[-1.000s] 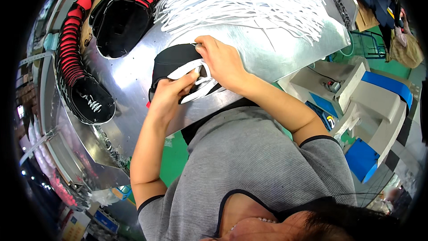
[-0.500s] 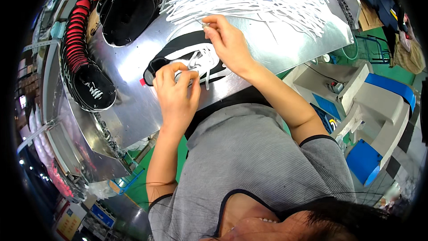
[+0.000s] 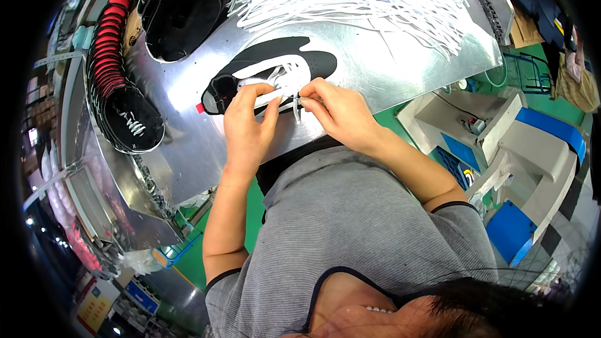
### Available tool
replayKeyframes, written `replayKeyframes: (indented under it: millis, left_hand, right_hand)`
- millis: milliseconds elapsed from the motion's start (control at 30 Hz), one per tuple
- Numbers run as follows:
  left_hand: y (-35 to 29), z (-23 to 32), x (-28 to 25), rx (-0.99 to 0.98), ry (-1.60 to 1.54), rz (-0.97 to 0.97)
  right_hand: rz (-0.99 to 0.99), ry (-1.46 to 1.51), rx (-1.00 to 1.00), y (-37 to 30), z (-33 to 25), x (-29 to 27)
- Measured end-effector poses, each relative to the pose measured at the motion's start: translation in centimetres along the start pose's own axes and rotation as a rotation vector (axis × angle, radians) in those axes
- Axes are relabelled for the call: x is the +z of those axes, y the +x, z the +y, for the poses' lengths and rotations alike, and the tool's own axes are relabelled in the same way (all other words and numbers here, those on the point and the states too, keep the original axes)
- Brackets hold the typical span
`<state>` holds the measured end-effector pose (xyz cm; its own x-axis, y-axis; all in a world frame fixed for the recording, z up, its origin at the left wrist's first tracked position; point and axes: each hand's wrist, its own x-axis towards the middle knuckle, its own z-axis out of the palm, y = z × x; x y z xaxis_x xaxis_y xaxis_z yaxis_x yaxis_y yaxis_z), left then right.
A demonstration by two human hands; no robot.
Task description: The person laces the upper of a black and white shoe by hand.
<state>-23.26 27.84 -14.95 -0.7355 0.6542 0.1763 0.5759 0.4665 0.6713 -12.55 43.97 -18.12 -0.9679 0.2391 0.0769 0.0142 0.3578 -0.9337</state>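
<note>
A flat white lace [image 3: 298,114] is pinched in the right hand [image 3: 343,112]; a black-and-white shoe upper [image 3: 322,62], laid on the shiny metal table [image 3: 388,81], is gripped by the left hand [image 3: 246,122]; lacing seems in hand; drawing through is probably needed next.

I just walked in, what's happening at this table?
A person works bare-handed on a black-and-white shoe upper lying on a metal table. The left hand is at its near side; the right hand appears to pinch a white lace there. More white laces lie piled beyond, with nested black-and-red uppers to the left.
</note>
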Motion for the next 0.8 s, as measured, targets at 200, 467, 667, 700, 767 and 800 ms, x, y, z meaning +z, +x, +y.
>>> replayKeyframes:
  millis: [200,467,667,700,767,800]
  left_hand:
    - [-0.1,0.0,0.4,-0.019,-0.105,-0.023]
    - [-1.0,0.0,1.0,0.141,0.019,0.026]
    - [-2.1,-1.4,1.6,0.355,0.076,0.094]
    - [-1.9,-1.1,1.5,0.386,0.106,0.08]
    - [-2.1,-1.2,1.3,0.436,0.122,0.109]
    - [-2.3,-1.4,1.3,0.457,0.133,0.123]
  right_hand:
    - [0.024,0.061,0.099,0.2,0.2,1.5]
    - [-0.178,-0.04,0.178,2.2,-0.6,-0.9]
    - [-0.131,-0.065,-0.086,2.8,-2.6,-3.4]
    - [-0.201,-0.073,-0.204,3.7,-3.2,-2.6]
    - [-0.264,-0.148,-0.309,5.4,-3.3,-1.3]
    - [-0.343,-0.279,-0.226,5.8,-3.4,-1.4]
